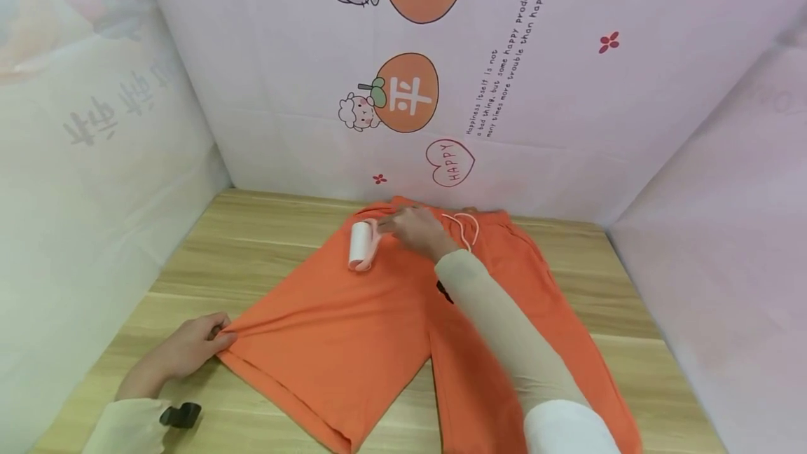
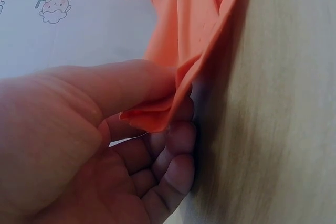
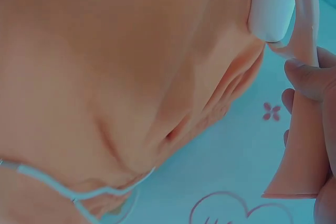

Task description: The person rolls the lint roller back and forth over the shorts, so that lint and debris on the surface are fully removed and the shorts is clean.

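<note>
I see the lint roller point(image 1: 362, 244) on the pants near the waistband; its smooth white cylinder has its long axis running away from the person, slightly slanted. The right hand point(image 1: 412, 228) grips its flared, pink plastic-looking handle point(image 3: 307, 145). The orange pants point(image 1: 378, 314), of soft wrinkled cloth, point their legs toward the person. The left hand point(image 1: 189, 349) pinches one hem corner. From my distance, the right sleeve point(image 1: 513, 328) hides some cloth, and the lower edge cuts off the other leg.
</note>
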`<move>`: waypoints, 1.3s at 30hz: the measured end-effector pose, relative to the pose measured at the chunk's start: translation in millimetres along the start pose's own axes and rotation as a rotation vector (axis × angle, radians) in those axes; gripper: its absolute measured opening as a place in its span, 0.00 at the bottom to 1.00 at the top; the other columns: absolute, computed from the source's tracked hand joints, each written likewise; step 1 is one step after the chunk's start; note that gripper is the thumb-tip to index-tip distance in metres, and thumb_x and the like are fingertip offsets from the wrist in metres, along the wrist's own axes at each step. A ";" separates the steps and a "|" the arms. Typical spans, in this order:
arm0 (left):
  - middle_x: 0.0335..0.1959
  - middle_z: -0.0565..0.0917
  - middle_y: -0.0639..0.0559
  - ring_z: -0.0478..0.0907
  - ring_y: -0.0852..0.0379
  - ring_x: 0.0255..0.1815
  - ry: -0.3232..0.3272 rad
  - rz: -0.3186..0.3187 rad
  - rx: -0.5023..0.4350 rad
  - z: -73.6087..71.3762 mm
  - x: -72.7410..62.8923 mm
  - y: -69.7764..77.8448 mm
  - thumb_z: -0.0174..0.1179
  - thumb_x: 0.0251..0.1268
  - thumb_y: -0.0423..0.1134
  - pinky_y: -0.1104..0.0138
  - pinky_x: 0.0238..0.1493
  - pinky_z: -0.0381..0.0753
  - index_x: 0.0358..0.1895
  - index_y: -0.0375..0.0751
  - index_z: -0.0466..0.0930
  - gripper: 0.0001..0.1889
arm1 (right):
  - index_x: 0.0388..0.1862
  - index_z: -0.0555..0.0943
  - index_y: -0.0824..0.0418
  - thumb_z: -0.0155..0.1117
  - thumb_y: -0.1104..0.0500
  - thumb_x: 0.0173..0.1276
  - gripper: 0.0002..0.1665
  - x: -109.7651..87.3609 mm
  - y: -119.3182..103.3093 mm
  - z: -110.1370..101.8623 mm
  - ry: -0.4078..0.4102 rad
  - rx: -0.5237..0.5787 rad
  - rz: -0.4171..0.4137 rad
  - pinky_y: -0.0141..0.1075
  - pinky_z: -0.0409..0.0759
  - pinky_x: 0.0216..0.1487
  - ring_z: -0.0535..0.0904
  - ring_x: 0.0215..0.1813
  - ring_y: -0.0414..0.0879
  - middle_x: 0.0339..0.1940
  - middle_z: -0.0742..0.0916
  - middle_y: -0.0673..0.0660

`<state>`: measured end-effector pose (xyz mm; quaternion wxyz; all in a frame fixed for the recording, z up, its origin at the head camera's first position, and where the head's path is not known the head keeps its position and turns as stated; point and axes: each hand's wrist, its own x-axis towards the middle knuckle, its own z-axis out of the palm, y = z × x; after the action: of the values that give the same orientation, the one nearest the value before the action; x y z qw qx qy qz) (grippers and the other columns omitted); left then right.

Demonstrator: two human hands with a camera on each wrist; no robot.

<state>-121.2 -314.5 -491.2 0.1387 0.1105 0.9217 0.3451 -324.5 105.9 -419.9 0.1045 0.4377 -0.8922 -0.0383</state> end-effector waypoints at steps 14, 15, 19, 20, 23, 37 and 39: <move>0.28 0.73 0.55 0.66 0.66 0.27 0.010 0.024 -0.006 -1.1 0.5 -4.9 0.60 0.80 0.40 0.70 0.32 0.65 0.39 0.43 0.75 0.08 | 0.54 0.92 0.43 0.68 0.68 0.70 0.23 -71.9 53.5 -3.9 0.006 -0.126 0.068 0.44 0.85 0.50 0.89 0.48 0.48 0.55 0.92 0.43; 0.28 0.73 0.55 0.66 0.66 0.27 0.008 0.028 -0.008 -1.2 0.3 -4.9 0.60 0.80 0.40 0.70 0.32 0.65 0.39 0.43 0.75 0.08 | 0.53 0.92 0.45 0.69 0.69 0.69 0.22 -77.4 57.0 -4.0 0.025 -0.124 0.051 0.45 0.86 0.53 0.90 0.50 0.48 0.54 0.93 0.44; 0.28 0.73 0.56 0.66 0.67 0.27 0.001 0.040 -0.025 -1.5 0.0 -4.7 0.59 0.80 0.40 0.70 0.32 0.66 0.39 0.43 0.76 0.08 | 0.50 0.93 0.46 0.73 0.70 0.65 0.22 -99.0 70.3 -3.8 0.079 -0.141 0.018 0.46 0.88 0.50 0.89 0.56 0.50 0.52 0.93 0.47; 0.28 0.73 0.56 0.66 0.67 0.27 0.000 0.041 -0.030 -1.7 -0.1 -4.8 0.59 0.80 0.40 0.70 0.32 0.66 0.39 0.43 0.76 0.08 | 0.50 0.93 0.46 0.74 0.70 0.64 0.22 -104.1 73.4 -3.5 0.091 -0.141 0.022 0.46 0.88 0.49 0.88 0.57 0.50 0.51 0.94 0.48; 0.27 0.73 0.56 0.66 0.66 0.27 0.003 0.040 -0.032 -1.6 0.7 -6.0 0.60 0.80 0.41 0.70 0.32 0.66 0.39 0.43 0.76 0.08 | 0.50 0.93 0.50 0.76 0.71 0.61 0.22 -117.6 82.3 -2.3 0.110 -0.109 0.046 0.49 0.88 0.49 0.87 0.60 0.52 0.49 0.94 0.49; 0.28 0.73 0.55 0.66 0.66 0.27 -0.006 0.019 -0.029 -1.8 0.7 -4.3 0.59 0.80 0.40 0.70 0.32 0.65 0.39 0.43 0.75 0.08 | 0.57 0.90 0.53 0.76 0.69 0.65 0.23 -173.9 118.3 -8.5 -0.036 -0.091 0.200 0.56 0.86 0.51 0.86 0.48 0.60 0.55 0.93 0.55; 0.28 0.73 0.55 0.65 0.66 0.27 -0.006 0.023 -0.029 -2.1 0.8 -3.6 0.59 0.81 0.40 0.70 0.32 0.65 0.39 0.43 0.75 0.08 | 0.58 0.90 0.54 0.76 0.70 0.64 0.24 -180.9 121.5 -7.6 -0.023 -0.077 0.207 0.56 0.86 0.51 0.86 0.47 0.60 0.55 0.92 0.56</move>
<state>-123.1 -318.2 -492.2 0.1392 0.1200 0.9149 0.3594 -309.2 323.4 -420.8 0.1145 0.3382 -0.9317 -0.0664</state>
